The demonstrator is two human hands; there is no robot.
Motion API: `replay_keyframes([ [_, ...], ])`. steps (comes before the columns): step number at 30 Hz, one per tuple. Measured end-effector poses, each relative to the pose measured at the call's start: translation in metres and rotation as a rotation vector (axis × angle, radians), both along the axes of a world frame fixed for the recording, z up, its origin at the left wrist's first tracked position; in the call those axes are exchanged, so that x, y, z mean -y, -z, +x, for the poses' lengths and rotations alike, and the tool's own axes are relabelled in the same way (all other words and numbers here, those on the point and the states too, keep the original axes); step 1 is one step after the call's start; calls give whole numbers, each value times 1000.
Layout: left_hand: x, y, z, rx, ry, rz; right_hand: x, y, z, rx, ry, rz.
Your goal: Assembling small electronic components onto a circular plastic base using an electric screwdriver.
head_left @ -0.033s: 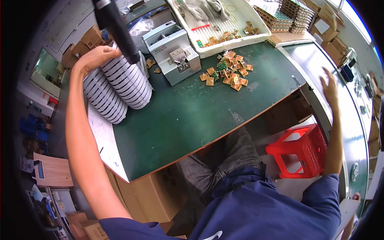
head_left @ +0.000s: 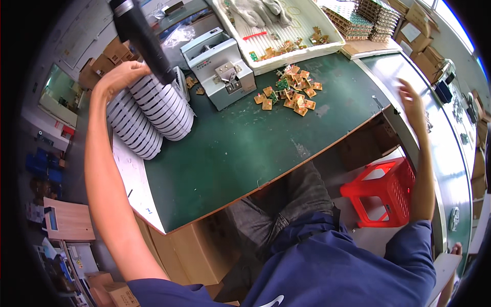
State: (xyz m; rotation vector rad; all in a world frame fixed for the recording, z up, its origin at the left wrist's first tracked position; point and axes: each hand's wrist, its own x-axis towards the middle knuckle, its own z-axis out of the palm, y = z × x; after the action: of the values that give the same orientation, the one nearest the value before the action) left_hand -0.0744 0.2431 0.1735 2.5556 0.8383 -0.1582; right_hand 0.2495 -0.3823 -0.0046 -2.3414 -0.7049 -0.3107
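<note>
My left hand [head_left: 123, 78] is at the top of a tall stack of white round-edged trays [head_left: 161, 107], its fingers bent together over the upper rim. The fingertips are partly hidden. A second white stack [head_left: 134, 123] stands beside it to the left. My right hand [head_left: 412, 100] is raised over the right-hand work surface, fingers apart and slightly smeared by motion, with nothing seen in them. A pile of small tan and green circuit boards [head_left: 296, 89] lies on the green tabletop [head_left: 230, 153], between my hands.
A grey benchtop machine [head_left: 225, 77] stands behind the stacks. A black cylindrical device [head_left: 143, 43] hangs near my left hand. Further back is a white tray [head_left: 302, 57] with boards and a grey glove. A red stool [head_left: 386, 197] stands below the table's right edge; stacked panels [head_left: 376, 20] are far right.
My right hand has moved a little left and away from me, its fingers bending slightly. My left hand stays at the stack, and the view has shifted slightly.
</note>
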Motion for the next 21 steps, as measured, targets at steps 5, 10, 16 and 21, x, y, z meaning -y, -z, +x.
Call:
replay_keyframes([
  [5, 7, 21, -16, 309, -15, 70, -182, 22, -119, 161, -449, -54],
  [10, 48, 9, -61, 835, -87, 10, -211, 49, -131, 193, -352, -76],
  [16, 148, 89, -151, 1382, -38, -1189, -208, 51, -132, 164, -419, 113],
  [21, 206, 182, -150, 1399, -175, -1843, -215, 40, -139, 84, -402, 103],
])
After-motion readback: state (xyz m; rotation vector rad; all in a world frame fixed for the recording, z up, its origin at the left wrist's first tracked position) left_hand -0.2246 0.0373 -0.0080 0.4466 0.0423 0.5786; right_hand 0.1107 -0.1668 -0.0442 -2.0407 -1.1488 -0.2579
